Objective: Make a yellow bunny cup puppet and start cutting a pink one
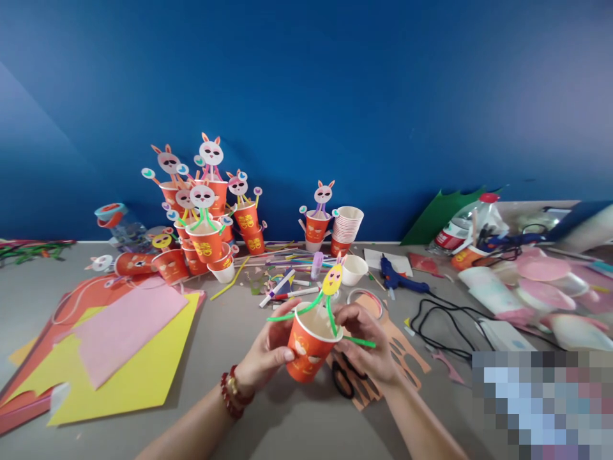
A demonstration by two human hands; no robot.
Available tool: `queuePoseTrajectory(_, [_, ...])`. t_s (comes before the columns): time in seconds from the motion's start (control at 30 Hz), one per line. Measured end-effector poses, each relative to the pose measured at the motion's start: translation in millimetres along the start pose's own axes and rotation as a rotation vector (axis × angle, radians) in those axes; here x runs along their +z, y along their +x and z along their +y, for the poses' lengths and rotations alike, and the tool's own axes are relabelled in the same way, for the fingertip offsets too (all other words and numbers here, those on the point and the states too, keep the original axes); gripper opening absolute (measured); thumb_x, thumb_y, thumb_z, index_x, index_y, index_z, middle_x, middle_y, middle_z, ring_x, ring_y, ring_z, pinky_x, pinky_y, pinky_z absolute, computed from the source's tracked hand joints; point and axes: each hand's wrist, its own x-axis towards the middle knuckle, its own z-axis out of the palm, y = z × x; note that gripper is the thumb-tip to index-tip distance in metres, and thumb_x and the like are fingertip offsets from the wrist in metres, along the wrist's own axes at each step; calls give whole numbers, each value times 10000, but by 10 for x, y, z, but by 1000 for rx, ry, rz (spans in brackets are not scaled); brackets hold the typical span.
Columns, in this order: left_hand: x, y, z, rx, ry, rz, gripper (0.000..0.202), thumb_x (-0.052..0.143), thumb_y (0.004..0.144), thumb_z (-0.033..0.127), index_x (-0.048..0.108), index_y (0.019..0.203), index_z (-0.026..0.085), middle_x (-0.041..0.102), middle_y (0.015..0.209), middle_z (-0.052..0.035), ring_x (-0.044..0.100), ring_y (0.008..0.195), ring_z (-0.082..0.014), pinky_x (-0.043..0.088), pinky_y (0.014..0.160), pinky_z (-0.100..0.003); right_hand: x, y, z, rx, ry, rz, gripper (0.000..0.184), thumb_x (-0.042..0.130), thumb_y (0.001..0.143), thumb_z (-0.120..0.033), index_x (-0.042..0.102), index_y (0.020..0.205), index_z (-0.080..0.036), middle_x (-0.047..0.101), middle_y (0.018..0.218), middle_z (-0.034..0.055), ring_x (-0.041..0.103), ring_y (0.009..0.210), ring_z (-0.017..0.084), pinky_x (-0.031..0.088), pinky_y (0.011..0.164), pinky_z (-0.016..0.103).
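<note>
An orange-red paper cup (302,361) with a white rim is held above the table, slightly tilted. My left hand (267,350) wraps round its left side, thumb on the front. From the cup rises a yellow paper rabbit face (332,280) on bent green straws (330,314). One green straw end sticks out past the rim on each side. My right hand (371,345) is at the right rim, its fingers closed round the right green straw (360,342). The exact fingertip contact is partly hidden. Below the right hand lie black-handled scissors (343,381) on cut orange paper (405,358).
Finished-looking rabbit cups (205,243) stand stacked at back left. Coloured sheets (143,358) lie left. Markers (278,289), a cup stack (347,227) and a white cup (354,269) are behind. A blue glue gun (400,280) with black cable (440,329) lies right.
</note>
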Motion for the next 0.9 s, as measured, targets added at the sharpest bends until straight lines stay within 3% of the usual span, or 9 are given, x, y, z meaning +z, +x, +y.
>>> queuePoseTrajectory(0.2, [22, -20, -38, 21, 76, 61, 861, 840, 726, 373, 428, 1474, 261, 558, 1438, -143, 522, 1313, -358, 416, 1086, -467, 74, 14, -23, 83, 61, 41, 350, 734, 838, -495, 618, 1037, -231, 635, 926, 58, 615, 796, 199, 505, 687, 293])
queuePoseTrajectory(0.3, [30, -26, -45, 82, 88, 148, 809, 792, 783, 340, 404, 1490, 281, 518, 1483, -122, 480, 1354, -343, 395, 1114, -451, 139, 17, -29, 160, 163, 71, 466, 758, 797, -551, 589, 1099, -240, 654, 961, 65, 645, 849, 219, 525, 728, 309])
queuePoseTrajectory(0.43, [2, -37, -72, 120, 85, 200, 777, 743, 826, 322, 373, 1509, 288, 489, 1511, -109, 438, 1391, -334, 374, 1137, -443, 194, 19, -32, 226, 192, 60, 484, 773, 779, -554, 596, 1098, -237, 647, 972, 62, 636, 784, 195, 535, 697, 301])
queuePoseTrajectory(0.57, [-38, -50, -110, 126, 80, 199, 738, 692, 869, 299, 344, 1520, 306, 473, 1525, -98, 419, 1407, -320, 368, 1143, -438, 209, 13, -11, 222, 169, 82, 466, 788, 763, -554, 603, 1040, -229, 644, 887, 43, 608, 731, 179, 519, 649, 278])
queuePoseTrajectory(0.63, [-47, -52, -113, 142, 103, 205, 743, 691, 868, 284, 339, 1522, 303, 476, 1522, -100, 421, 1405, -319, 370, 1142, -436, 204, 15, 2, 182, 211, 113, 471, 727, 783, -633, 605, 985, -225, 613, 770, 16, 573, 661, 166, 501, 608, 269])
queuePoseTrajectory(0.73, [-49, -63, -94, 179, 144, 202, 773, 722, 836, 295, 355, 1516, 276, 499, 1498, -118, 437, 1390, -338, 382, 1131, -445, 173, 51, -6, 67, 322, 212, 507, 590, 826, -723, 635, 898, -223, 584, 763, 11, 546, 619, 157, 490, 566, 268])
queuePoseTrajectory(0.83, [-48, -94, -72, 145, 147, 152, 754, 747, 803, 352, 425, 1476, 243, 548, 1448, -136, 485, 1345, -362, 412, 1098, -459, 121, 117, -44, 64, 370, 327, 380, 545, 917, -588, 681, 894, -234, 607, 849, 24, 564, 655, 155, 507, 600, 273])
queuePoseTrajectory(0.9, [-43, -113, -61, 76, 136, 94, 687, 749, 799, 362, 494, 1425, 241, 574, 1419, -135, 518, 1312, -367, 433, 1070, -462, 91, 148, -69, 135, 339, 315, 291, 586, 922, -498, 713, 939, -237, 639, 894, 38, 595, 720, 168, 523, 679, 287])
